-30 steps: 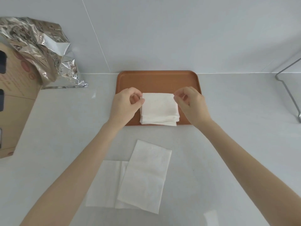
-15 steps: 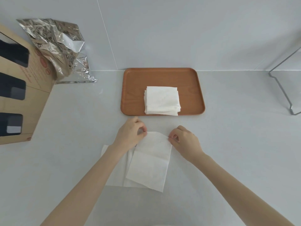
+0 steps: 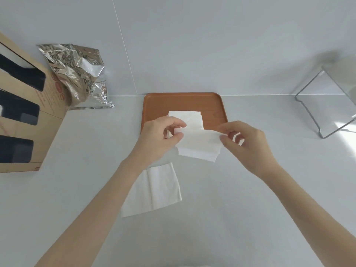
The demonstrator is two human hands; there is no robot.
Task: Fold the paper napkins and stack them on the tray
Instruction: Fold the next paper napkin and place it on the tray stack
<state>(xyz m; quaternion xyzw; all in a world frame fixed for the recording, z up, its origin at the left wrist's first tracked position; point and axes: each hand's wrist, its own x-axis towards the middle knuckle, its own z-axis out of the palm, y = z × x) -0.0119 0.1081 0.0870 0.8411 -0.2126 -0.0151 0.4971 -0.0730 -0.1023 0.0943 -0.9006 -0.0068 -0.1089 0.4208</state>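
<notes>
The pale countertop (image 3: 250, 199) takes up most of the view and is largely bare around the hands, with room to move on the near side and to the right. At far left a cardboard box (image 3: 23, 116) stands with crumpled foil packaging (image 3: 77, 78) behind it; at far right is a wire rack (image 3: 331, 112), well apart from the work. The orange tray (image 3: 183, 101) sits against the back wall with a stack of folded napkins (image 3: 185, 117) lying on it, and bare tray shows behind and to both sides of the stack. One unfolded napkin (image 3: 159, 187) lies flat on the counter, near the left forearm. The held napkin (image 3: 198, 145) hangs in the air over the tray's front edge, already doubled over. The left hand (image 3: 159, 137) pinches its left end between thumb and curled fingers, and the right hand (image 3: 248, 145) pinches its right end the same way. The paper looks very light, soft and limp, so it should sag or spring open if let go; it probably tears easily under a hard pull. The corners and short ends seem the best places to grip, keeping the fold taut. The tray's raised rim could catch a drooping edge, so the napkin likely needs to clear it before settling on the stack.
</notes>
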